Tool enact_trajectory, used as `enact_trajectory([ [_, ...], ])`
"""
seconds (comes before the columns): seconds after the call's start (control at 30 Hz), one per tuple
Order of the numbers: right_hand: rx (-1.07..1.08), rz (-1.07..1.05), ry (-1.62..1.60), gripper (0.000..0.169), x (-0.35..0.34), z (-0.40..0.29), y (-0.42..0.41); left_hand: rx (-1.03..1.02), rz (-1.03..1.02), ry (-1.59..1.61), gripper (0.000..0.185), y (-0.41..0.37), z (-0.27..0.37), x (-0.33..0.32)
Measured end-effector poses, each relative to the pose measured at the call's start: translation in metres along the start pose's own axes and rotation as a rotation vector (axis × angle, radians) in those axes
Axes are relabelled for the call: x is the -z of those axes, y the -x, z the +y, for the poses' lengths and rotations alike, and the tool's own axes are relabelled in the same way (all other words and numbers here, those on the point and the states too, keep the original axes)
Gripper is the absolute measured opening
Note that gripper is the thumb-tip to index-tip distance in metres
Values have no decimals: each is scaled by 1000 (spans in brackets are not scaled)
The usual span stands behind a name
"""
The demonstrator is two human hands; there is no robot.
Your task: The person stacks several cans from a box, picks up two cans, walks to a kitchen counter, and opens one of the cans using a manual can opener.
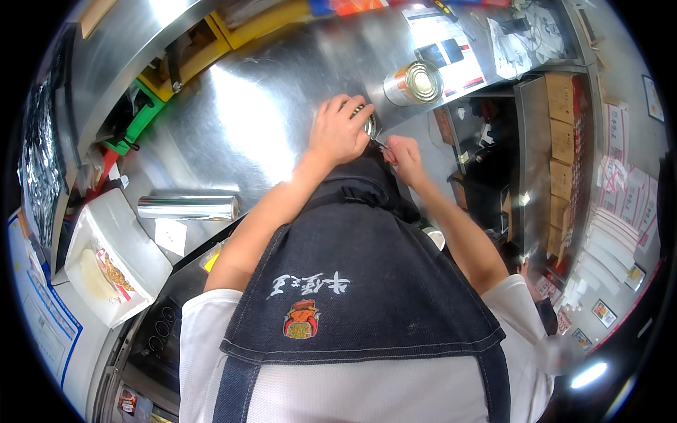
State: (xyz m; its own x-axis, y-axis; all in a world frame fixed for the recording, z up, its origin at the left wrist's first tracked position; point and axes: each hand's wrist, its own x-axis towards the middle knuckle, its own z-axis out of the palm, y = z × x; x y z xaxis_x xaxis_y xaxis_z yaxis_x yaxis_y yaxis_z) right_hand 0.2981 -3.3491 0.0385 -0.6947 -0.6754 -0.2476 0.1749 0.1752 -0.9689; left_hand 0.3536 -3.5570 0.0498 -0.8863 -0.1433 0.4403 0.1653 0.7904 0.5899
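Note:
My left hand lies over the top of a metal can near the front edge of the steel worktop, its fingers spread across the lid. Most of the can is hidden under that hand. The fingers of my right hand are closed around the handle of a small metal tool, perhaps a can opener, whose far end meets the can's rim. Beyond them, to the right, a second, larger tin can with an orange and white label stands on the worktop.
Printed sheets with a dark phone-like object lie behind the larger can. At the left are a foil roll, a white box and green and yellow bins. Cardboard boxes are stacked at the right.

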Motion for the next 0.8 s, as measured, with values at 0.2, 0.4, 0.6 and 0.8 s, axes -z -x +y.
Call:
enact_trajectory([
  [0.2,-32,-36,-12,33,3,-13,-7,-11,8,7,38,6,-2,-2],
  [0.4,-56,60,-76,35,-9,-6,5,19,0,4,41,6,1,-1],
  [0.6,-7,26,-141,36,-3,-1,1,15,-22,7,40,5,0,-2],
  [0.8,-13,112,-181,38,-13,-4,6,-12,-6,-16,41,5,-4,-7],
])
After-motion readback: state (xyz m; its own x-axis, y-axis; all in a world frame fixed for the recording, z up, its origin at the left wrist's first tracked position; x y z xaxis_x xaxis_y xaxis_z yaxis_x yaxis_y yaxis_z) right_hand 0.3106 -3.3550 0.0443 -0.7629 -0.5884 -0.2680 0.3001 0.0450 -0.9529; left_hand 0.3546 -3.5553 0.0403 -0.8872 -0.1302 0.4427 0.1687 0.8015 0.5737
